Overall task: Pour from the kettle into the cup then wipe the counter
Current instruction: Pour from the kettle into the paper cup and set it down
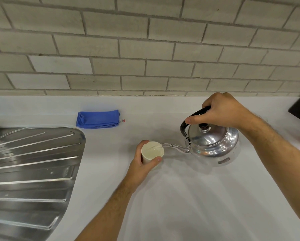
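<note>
Polished steel kettle (213, 143), tipped by right hand (220, 110) gripping its black handle | left hand (142, 164) wraps cream cup (152, 152), steadying it under the spout | folded blue cloth (98, 118) waits on the white counter (189, 197).

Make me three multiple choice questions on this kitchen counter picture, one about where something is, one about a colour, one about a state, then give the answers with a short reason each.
1. Where does the folded cloth lie?
A. in the cup
B. on the counter near the wall, beyond the steel drainboard
C. under the kettle

2. What colour is the kettle handle?
A. black
B. red
C. white

3. What is the kettle doing?
A. standing upright, untouched
B. lying on its side
C. tilted, spout over the cup, water running

Answers:
1 B, the cloth sits alone by the wall.
2 A, black shows beside the right hand gripping it.
3 C, a stream enters the cup, which the left hand steadies.
</note>
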Demonstrator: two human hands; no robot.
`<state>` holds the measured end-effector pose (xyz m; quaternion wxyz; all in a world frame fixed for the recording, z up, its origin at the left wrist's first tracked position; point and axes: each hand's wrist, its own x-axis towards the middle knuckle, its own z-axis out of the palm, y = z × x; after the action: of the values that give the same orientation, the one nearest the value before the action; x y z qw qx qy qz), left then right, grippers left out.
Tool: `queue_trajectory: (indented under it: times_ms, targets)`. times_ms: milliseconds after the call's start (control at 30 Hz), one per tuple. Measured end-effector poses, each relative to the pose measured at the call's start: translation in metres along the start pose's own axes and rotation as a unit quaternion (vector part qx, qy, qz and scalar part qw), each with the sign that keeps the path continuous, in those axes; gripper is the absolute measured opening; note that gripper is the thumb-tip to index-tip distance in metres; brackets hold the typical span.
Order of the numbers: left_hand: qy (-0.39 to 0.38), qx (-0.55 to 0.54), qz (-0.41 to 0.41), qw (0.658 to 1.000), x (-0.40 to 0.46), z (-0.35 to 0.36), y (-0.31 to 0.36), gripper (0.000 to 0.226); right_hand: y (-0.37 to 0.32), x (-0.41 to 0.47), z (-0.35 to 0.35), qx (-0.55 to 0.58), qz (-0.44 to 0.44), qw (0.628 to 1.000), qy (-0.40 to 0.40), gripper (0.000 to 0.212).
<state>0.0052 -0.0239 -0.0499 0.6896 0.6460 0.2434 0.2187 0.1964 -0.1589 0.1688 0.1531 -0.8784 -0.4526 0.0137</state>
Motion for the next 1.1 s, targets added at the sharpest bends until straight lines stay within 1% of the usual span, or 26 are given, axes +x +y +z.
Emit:
queue_trajectory:
  times_ms: [233, 400, 600, 767, 867, 933, 1033, 1100]
  targets:
    - [-0.002, -0.004, -0.005, 1.000, -0.001, 0.000, -0.001, 0.064, -0.001, 0.001, -0.001, -0.002, 0.003, 1.000, -0.003, 0.067]
    - [-0.003, 0.000, -0.007, 1.000, -0.001, 0.000, 0.000, 0.065, 0.000, 0.001, -0.001, -0.003, -0.006, 1.000, -0.001, 0.071]
    - [0.001, 0.006, -0.010, 1.000, -0.001, 0.001, 0.001, 0.067, -0.002, 0.001, 0.000, -0.014, -0.011, 1.000, -0.001, 0.068]
    - [0.001, 0.002, -0.011, 1.000, -0.001, 0.001, 0.002, 0.067, -0.001, 0.003, 0.002, -0.015, -0.011, 1.000, -0.001, 0.072]
    - [0.001, -0.002, -0.015, 1.000, -0.002, 0.000, 0.002, 0.067, 0.004, 0.005, 0.004, 0.002, 0.002, 1.000, -0.011, 0.068]
    - [-0.007, -0.005, -0.020, 1.000, -0.002, -0.002, 0.002, 0.072, 0.010, 0.005, 0.008, 0.033, 0.018, 0.999, -0.022, 0.067]
    - [-0.019, -0.005, -0.027, 0.999, -0.001, -0.005, 0.000, 0.091, 0.022, 0.005, 0.017, 0.089, 0.051, 0.994, -0.036, 0.065]
    - [-0.025, 0.008, -0.030, 0.999, -0.001, -0.006, -0.002, 0.096, 0.029, 0.005, 0.026, 0.127, 0.074, 0.988, -0.037, 0.065]
